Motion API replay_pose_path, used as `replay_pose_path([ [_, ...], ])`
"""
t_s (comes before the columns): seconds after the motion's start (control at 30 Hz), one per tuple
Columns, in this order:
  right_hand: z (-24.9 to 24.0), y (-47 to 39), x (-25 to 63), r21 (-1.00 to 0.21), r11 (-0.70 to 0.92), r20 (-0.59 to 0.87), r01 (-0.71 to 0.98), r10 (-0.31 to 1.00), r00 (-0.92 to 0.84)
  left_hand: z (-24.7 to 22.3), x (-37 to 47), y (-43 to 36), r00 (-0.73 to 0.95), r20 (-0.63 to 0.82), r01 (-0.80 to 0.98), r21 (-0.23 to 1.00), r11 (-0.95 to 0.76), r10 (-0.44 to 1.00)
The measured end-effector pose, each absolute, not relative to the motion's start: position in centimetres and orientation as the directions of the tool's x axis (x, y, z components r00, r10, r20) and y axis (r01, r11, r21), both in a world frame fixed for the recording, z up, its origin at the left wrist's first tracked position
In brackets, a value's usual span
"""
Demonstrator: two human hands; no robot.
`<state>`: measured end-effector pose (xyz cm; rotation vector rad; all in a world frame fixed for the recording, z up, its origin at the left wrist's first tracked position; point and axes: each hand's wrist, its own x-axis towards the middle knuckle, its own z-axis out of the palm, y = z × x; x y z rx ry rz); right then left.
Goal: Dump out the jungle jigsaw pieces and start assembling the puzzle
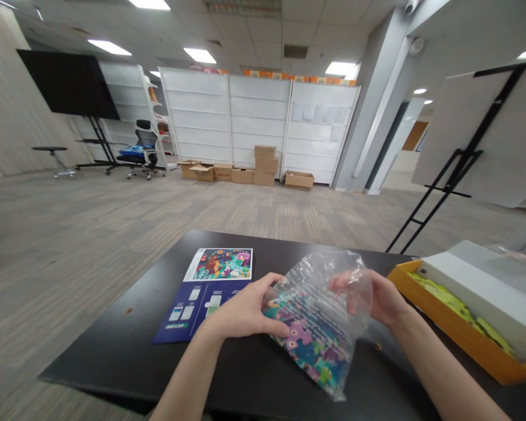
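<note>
A clear plastic bag of colourful jigsaw puzzle pieces (311, 333) is held tilted over the black table (127, 351). My left hand (254, 310) grips its left side, thumb in front and fingers behind. At the bag's upper right, my right hand (372, 292) has its fingers inside or behind the see-through plastic; which of these I cannot tell. The fingers are bent, and whether they pinch the film is unclear. Left of the bag lies an unfolded leaflet (188, 316) with a bright picture at its top and a dark blue lower part.
An open yellow box (447, 304) with a white inner wall and yellow-green contents stands at the table's right. Small brown crumbs lie on the table. Beyond are cardboard boxes (265, 166), an office chair (144, 149), a screen (70, 85) and a board stand (460, 158).
</note>
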<state>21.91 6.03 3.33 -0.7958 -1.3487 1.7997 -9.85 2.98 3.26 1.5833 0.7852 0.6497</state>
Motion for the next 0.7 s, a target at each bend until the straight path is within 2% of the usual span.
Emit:
replay_pose_path([
  [0.07, 2.7, 5.8, 21.8, -0.97, -0.191, -0.056, -0.15, 0.778, -0.626, 3.3, -10.7, 3.1, 0.575, -0.028, 0.125, 0.991, -0.053, 0.818],
  [0.17, 1.9, 5.5, 20.9, -0.978, -0.202, -0.102, -0.05, 0.675, -0.731, 2.9, -11.6, 3.6, 0.402, -0.01, 0.148, 0.987, -0.054, 0.915],
  [0.27, 1.9, 5.7, 19.1, -0.989, -0.133, -0.13, 0.058, 0.639, -0.758, 2.4, -12.1, 4.3, 0.257, 0.035, 0.134, 0.988, -0.072, 0.966],
  [0.33, 2.3, 6.3, 17.4, -0.992, -0.009, -0.101, 0.129, 0.674, -0.732, 2.1, -12.2, 4.6, 0.24, 0.085, 0.136, 0.983, -0.12, 0.967],
  [0.4, 2.7, 7.0, 15.7, -0.953, 0.212, 0.008, 0.219, 0.736, -0.677, 1.7, -12.3, 5.0, 0.237, 0.14, 0.16, 0.97, -0.181, 0.961],
  [0.5, 2.9, 8.0, 13.5, -0.755, 0.518, 0.195, 0.402, 0.763, -0.617, 1.0, -12.4, 5.3, 0.204, 0.194, 0.218, 0.947, -0.238, 0.96],
  [0.53, 2.8, 8.2, 13.0, -0.697, 0.569, 0.23, 0.437, 0.755, -0.615, 0.7, -12.5, 5.4, 0.194, 0.204, 0.247, 0.936, -0.249, 0.96],
  [0.6, 2.3, 8.3, 12.4, -0.658, 0.602, 0.259, 0.452, 0.745, -0.615, 0.2, -12.5, 5.6, 0.187, 0.222, 0.33, 0.903, -0.274, 0.957],
  [0.7, 1.4, 8.1, 12.2, -0.744, 0.535, 0.221, 0.4, 0.763, -0.608, -0.4, -12.2, 5.5, 0.193, 0.262, 0.479, 0.816, -0.324, 0.946],
])
